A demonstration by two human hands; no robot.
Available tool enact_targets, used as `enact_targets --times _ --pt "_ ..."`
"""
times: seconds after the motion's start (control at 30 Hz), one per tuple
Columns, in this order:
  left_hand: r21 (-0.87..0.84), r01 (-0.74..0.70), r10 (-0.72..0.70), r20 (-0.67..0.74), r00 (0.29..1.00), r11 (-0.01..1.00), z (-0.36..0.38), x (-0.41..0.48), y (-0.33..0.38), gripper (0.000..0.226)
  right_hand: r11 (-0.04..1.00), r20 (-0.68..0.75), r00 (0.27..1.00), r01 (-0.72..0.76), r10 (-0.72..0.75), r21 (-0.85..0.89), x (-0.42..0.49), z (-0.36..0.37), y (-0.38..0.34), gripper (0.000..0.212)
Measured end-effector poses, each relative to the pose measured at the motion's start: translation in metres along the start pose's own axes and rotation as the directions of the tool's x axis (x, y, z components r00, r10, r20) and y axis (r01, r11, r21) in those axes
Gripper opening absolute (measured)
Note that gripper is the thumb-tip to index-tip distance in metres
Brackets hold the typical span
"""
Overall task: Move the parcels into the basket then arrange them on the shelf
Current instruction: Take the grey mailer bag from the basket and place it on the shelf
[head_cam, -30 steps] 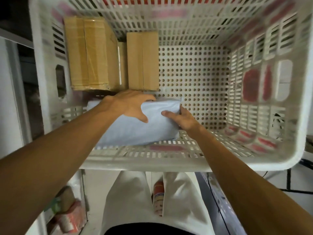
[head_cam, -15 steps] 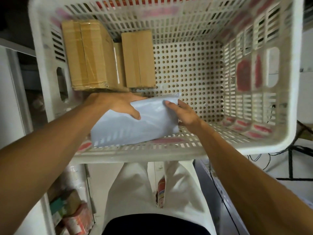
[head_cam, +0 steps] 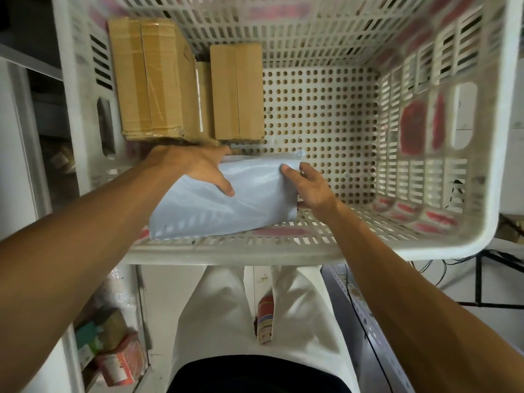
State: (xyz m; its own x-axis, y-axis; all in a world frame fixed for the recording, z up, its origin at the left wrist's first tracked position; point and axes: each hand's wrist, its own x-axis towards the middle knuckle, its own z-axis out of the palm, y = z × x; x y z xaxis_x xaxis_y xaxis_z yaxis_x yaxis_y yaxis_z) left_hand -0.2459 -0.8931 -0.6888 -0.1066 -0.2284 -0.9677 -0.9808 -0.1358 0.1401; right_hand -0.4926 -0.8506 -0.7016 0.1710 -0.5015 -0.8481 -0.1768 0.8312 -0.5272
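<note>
Closest to the person is the near rim of the white basket (head_cam: 255, 252). Just past it, inside the basket, is the soft blue bag (head_cam: 255, 202), up against the near wall. Its long side runs left to right, across the person's body.

Both hands hold the bag, one at each end, and neither hand is nearer than the other. The left hand (head_cam: 187, 165) grips the left part, with the thumb on top and the fingers curled over the far edge. The right hand (head_cam: 312, 188) grips the right end with the thumb on top.

Farther back, by the left wall, are three brown boxes: a big box (head_cam: 153, 78), a thin box (head_cam: 203, 95) and a smaller box (head_cam: 236, 89). The left hand is just beside them.

I cannot tell if the bag is going in or coming out. Either way, I think both hands should move together, so it stays level and misses the boxes.
</note>
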Motion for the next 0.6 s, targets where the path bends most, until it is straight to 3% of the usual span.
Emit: enact_targets --times 0.13,0.2,0.3,0.4,0.5,0.6 --pt "-0.143 -0.121 0.115 -0.044 0.992 0.982 0.000 -0.013 -0.002 0.074 1.000 -0.062 0.998 0.012 -0.013 -0.005 -0.007 0.001 -0.003 0.045" --pt "-0.204 -0.174 0.161 -0.079 0.984 0.963 -0.002 -0.021 -0.002 0.062 0.999 -0.073 0.997 0.017 -0.015 0.027 -0.007 -0.001 -0.004 0.037" --pt "-0.274 -0.227 0.195 -0.140 0.971 0.935 -0.006 -0.029 -0.001 0.065 0.994 -0.055 0.997 0.056 -0.051 0.090 -0.011 -0.003 -0.009 0.015" --pt "-0.293 -0.219 0.159 -0.213 0.964 0.931 -0.007 -0.034 0.001 0.076 0.990 -0.104 0.987 0.128 -0.121 0.061 -0.014 -0.002 -0.015 0.017" --pt "-0.262 -0.248 0.160 -0.317 0.935 0.933 -0.004 -0.040 0.003 0.086 0.983 -0.202 0.967 0.172 -0.155 0.067 -0.014 0.003 -0.017 0.027" --pt "-0.219 -0.287 0.165 -0.449 0.878 0.933 0.003 -0.044 0.006 0.086 0.985 -0.334 0.935 0.152 -0.117 0.081 -0.015 0.008 -0.025 0.050"
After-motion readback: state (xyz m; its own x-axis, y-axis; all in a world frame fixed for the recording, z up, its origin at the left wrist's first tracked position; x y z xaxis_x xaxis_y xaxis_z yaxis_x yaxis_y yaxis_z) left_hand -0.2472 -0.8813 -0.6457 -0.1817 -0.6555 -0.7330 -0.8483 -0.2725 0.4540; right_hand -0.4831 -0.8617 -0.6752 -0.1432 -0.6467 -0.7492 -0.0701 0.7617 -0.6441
